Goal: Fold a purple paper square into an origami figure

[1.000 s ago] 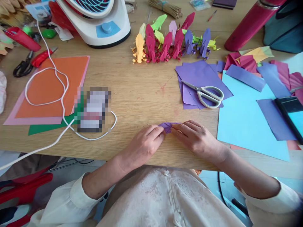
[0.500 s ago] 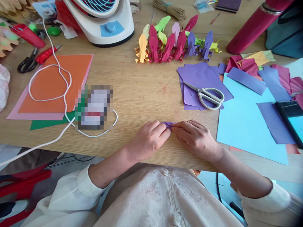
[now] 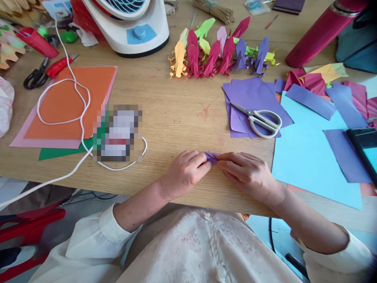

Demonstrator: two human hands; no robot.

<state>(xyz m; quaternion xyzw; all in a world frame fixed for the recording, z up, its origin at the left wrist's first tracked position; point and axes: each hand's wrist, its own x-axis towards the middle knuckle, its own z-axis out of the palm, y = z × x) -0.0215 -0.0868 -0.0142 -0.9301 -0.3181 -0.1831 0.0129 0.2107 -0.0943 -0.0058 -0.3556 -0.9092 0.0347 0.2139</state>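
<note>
A small folded purple paper [image 3: 211,157] is pinched between both hands near the table's front edge. My left hand [image 3: 186,173] grips its left end, and my right hand [image 3: 250,175] has the right end between thumb and fingers. Most of the paper is covered by the fingertips. Up and to the right, grey-handled scissors [image 3: 263,122] lie on a stack of purple sheets [image 3: 250,90]. Several folded paper figures [image 3: 226,53] in orange, red, purple and green stand in a cluster farther back.
A light blue sheet [image 3: 306,157] and purple strips lie right, beside a dark device [image 3: 363,147]. Orange sheets [image 3: 64,106] lie left under a white cable. A white fan base [image 3: 138,35], a red bottle [image 3: 321,35] and black-and-red pliers [image 3: 37,78] are farther back.
Slightly more of the purple paper shows between the fingertips. My right hand has shifted a little right and down. The table objects sit slightly differently in view.
</note>
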